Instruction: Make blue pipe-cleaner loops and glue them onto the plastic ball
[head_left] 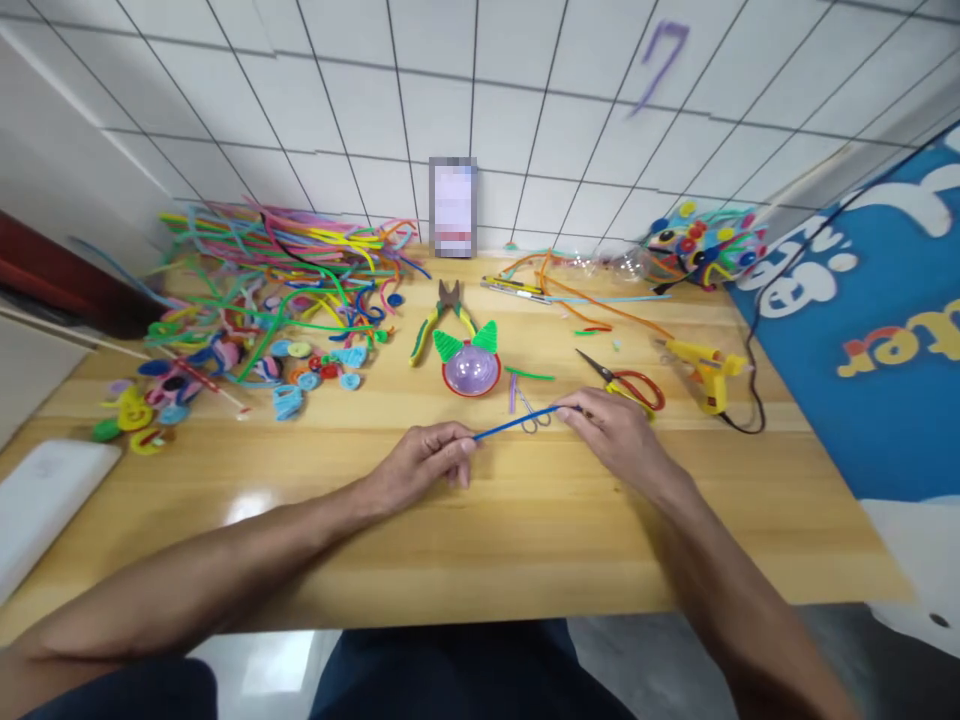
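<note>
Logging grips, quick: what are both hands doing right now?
Left hand: closed, holding the blue pipe cleaner.
Right hand: closed, pinching the same pipe cleaner.

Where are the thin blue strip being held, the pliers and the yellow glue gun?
Thin blue strip [514,423]: head view, middle of its exposed length.
Pliers [450,300]: head view, on the metal head.
Yellow glue gun [708,374]: head view, on its body.

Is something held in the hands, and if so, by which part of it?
A blue pipe cleaner: the left hand grips it toward one end, the right hand toward the other.
</note>
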